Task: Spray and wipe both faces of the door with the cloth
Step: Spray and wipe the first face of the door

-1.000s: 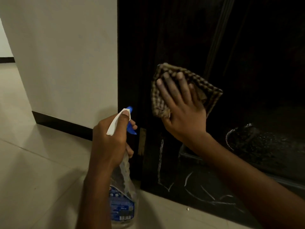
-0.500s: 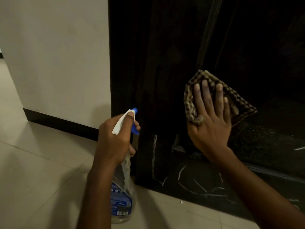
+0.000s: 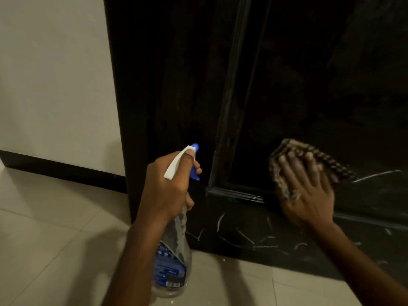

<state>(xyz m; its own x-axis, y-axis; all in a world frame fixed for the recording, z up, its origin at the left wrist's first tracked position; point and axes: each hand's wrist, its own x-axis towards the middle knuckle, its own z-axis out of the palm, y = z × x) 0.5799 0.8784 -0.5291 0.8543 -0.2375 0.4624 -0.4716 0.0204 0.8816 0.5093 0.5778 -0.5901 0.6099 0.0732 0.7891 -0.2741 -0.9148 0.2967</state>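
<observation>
One cloth (image 3: 309, 160) sits flat under the wide right hand (image 3: 306, 191) on one dark door (image 3: 176, 85). The left hand (image 3: 167, 186) grips one spray bottle (image 3: 172, 261). Pale floor tiles (image 3: 55, 239), white wall (image 3: 55, 74).

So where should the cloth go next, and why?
Probably slide the right hand and its cloth down onto the white scribbles along the bottom of the door. The cloth is pressed flat just above them, and they look unwiped. The left hand holds the spray bottle if they need wetting.
</observation>
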